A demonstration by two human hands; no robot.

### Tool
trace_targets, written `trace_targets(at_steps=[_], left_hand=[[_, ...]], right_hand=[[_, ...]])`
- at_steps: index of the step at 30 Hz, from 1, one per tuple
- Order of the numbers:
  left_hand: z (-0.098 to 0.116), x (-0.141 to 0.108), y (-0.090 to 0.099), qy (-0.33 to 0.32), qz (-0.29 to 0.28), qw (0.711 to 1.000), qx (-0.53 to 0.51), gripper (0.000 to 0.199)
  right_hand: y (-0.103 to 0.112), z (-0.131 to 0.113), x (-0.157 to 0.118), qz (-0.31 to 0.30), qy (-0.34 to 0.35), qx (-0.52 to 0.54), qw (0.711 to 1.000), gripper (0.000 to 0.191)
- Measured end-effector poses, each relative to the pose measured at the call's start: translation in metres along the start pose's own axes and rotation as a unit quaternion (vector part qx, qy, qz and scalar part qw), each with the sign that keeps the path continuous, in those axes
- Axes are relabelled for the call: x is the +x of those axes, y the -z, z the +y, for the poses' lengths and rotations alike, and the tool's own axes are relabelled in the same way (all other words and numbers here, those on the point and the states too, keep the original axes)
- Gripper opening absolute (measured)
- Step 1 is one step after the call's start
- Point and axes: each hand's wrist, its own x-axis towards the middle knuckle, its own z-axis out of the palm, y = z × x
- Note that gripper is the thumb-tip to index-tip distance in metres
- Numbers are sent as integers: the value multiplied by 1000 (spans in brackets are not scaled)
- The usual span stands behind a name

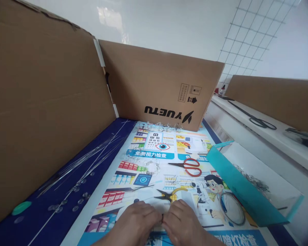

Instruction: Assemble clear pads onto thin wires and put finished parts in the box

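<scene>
Pinching a small dark piece [162, 217], mostly hidden, between tightly curled fingertips of left hand [141, 218] and right hand [181, 218], low over a printed sheet [109, 199], with yellow-handled pliers [168, 195] just beyond, red-handled scissors [187, 166] farther off, loose clear beads [75, 189] leftward, and a teal box [242, 188] of metal pieces [255, 179] rightward.

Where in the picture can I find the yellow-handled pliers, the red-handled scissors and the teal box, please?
Yellow-handled pliers [169, 196]: head view, on the joint between jaws and handles.
Red-handled scissors [184, 165]: head view, near the pivot.
Teal box [242, 187]: head view, on the outer face of its long side wall.
</scene>
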Motion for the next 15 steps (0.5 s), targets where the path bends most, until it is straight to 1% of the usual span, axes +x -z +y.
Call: trace_targets(at_steps=[4,9,12,14,15], left_hand=[[-1,3,3,-8,-2,1000,15,13],[-6,5,2,-26,17,999,11,15],[-11,5,0,-32,33,999,1,17],[-13,6,2,-28,28,999,-4,19],[-13,6,4,-24,15,1000,-9,19]], right_hand=[[-8,3,-1,29,21,-26,999,25],[-7,10,2,39,35,-22,998,24],[-4,14,3,44,25,-8,999,23],[-2,16,4,42,11,4,999,22],[0,16,4,39,3,12,999,22]])
